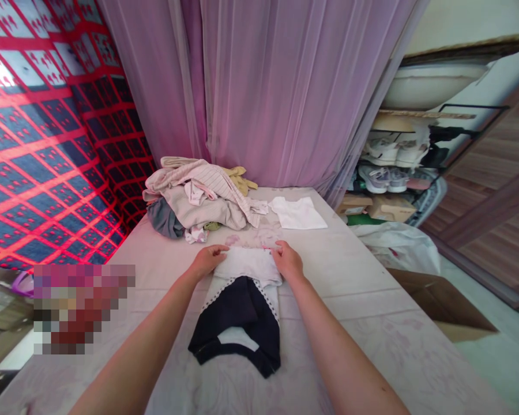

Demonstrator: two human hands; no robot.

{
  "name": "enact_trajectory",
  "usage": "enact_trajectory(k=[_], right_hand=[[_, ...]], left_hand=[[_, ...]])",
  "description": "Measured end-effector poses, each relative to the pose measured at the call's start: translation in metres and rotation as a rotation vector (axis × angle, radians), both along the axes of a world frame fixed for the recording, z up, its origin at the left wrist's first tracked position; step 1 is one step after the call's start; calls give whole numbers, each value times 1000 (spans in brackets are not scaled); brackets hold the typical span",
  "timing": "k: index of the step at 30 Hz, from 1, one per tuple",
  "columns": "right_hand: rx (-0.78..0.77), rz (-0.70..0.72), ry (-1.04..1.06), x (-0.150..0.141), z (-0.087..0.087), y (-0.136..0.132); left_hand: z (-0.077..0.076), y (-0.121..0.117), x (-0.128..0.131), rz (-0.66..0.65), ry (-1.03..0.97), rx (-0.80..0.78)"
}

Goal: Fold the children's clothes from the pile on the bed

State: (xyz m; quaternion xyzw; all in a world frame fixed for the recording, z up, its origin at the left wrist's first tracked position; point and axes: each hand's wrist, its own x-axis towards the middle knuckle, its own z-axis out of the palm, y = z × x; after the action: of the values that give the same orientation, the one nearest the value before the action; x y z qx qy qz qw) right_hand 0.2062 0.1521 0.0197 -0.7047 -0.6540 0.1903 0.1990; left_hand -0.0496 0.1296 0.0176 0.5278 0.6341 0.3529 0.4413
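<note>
A white and dark navy shirt [251,308] lies on the bed-like surface, its neckline towards me and its sleeves tucked in. The white lower part is folded over into a band at the far end. My left hand [208,260] pinches the far left corner of that band between thumb and fingers. At the far right corner my right hand [289,262] closes on the same edge. Beyond my hands, a white folded garment [301,212] lies flat at the right. A heap of mixed clothes [203,196] sits at the back left.
The pale patterned sheet [341,346] covers the surface. Purple curtains [268,86] hang behind it. To the right are a shoe rack [387,178], a plastic bag [402,245] and an open cardboard box [441,305]. Red-checked fabric [47,144] hangs at left, above a blurred-out patch.
</note>
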Motion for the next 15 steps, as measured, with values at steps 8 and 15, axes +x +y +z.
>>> enact_trajectory(k=[8, 15], right_hand=[[-118, 16, -67, 1, 11, -24], [-185, 119, 61, -1, 8, -43]], left_hand=[[23, -12, -11, -236, 69, -143], [30, -28, 5, -206, 57, -224]])
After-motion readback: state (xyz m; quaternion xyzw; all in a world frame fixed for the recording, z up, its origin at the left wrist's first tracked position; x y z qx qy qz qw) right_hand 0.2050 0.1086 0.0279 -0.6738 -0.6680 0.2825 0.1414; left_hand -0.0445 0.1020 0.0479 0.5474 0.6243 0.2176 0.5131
